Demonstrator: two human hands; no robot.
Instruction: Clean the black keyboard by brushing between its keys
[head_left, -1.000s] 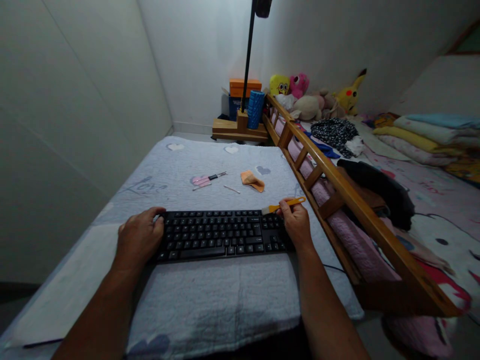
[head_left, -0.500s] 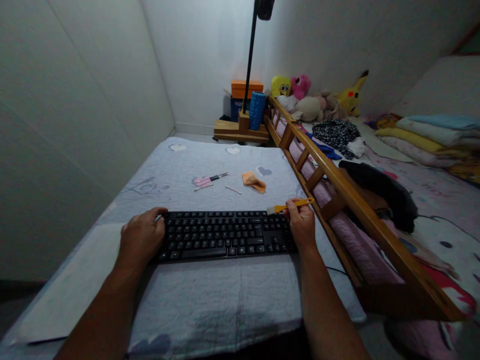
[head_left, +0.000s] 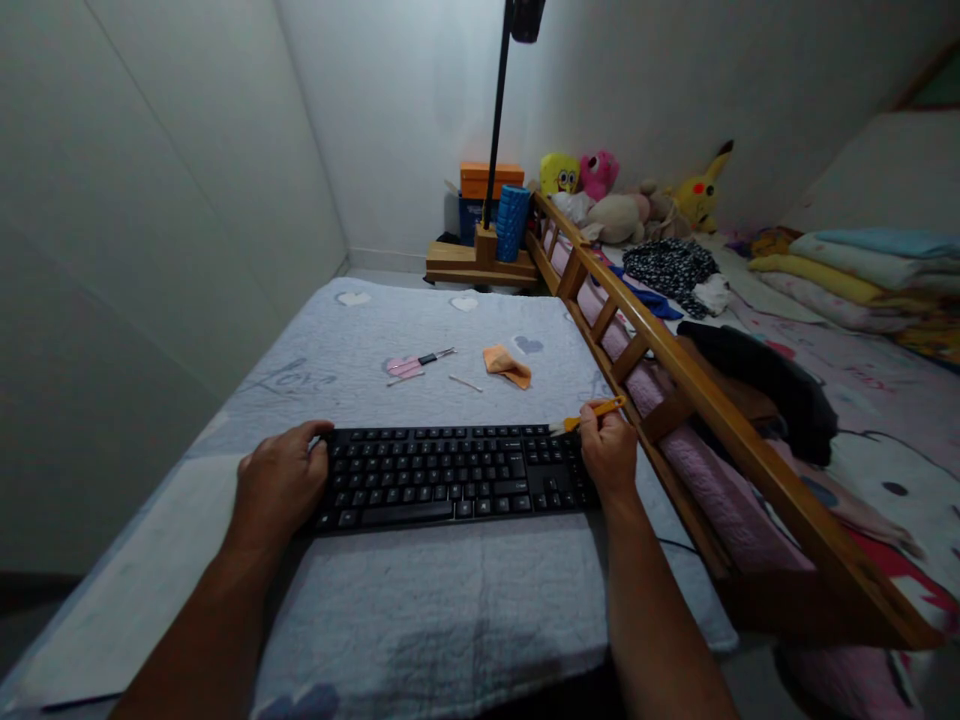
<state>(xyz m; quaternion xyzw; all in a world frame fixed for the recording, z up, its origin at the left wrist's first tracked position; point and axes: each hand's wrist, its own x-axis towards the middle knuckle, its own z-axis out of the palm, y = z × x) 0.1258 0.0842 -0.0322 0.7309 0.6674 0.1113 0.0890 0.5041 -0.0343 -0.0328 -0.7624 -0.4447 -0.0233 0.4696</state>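
A black keyboard lies flat on the pale quilted cover, its long side facing me. My left hand grips its left end, thumb along the upper corner. Over the upper right of the keys, my right hand pinches a small yellow-handled brush. The brush's pale bristles touch or hover just above the top key row; I cannot tell which. Beyond the keyboard lie an orange cloth, two cotton swabs and tweezers with a dark middle.
A wooden bed rail runs along the right side. Behind it are plush toys, clothes and folded bedding. A black pole on a wooden base, a blue roller and an orange box stand at the back.
My right hand has shifted slightly right with the brush, whose bristles moved right along the top key row. My left hand still holds the keyboard's left end.
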